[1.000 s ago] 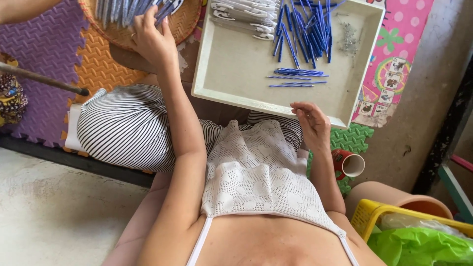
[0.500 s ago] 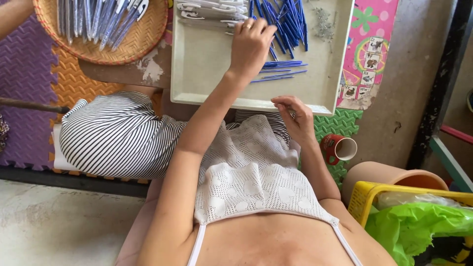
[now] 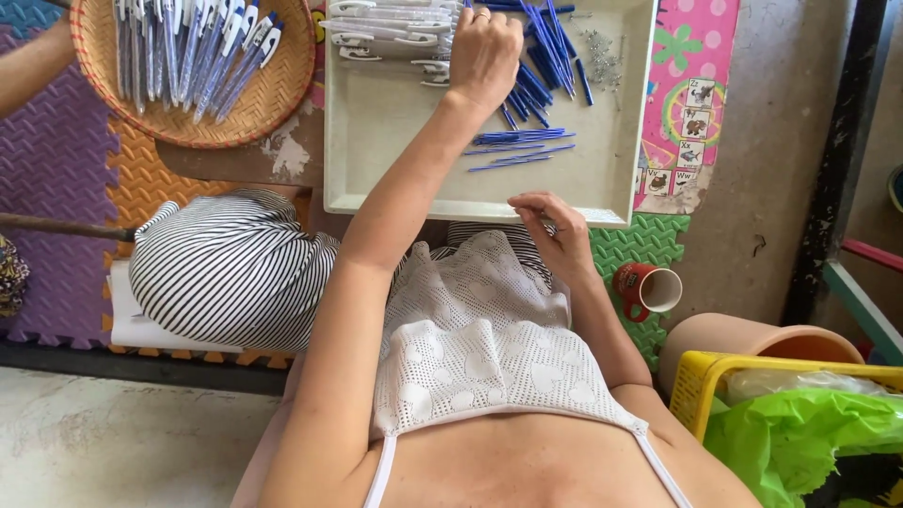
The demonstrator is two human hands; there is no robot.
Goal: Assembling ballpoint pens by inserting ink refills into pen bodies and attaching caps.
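Our left hand reaches to the far side of the shallow cream tray, its grip curled among the blue pen parts beside the white pen barrels; we cannot tell what, if anything, it pinches. Our right hand rests at the tray's near rim, fingers bent, apparently empty. We judge a clean single-piece pick best (the thin blue refills lie loose nearby). A woven round basket holds finished pens.
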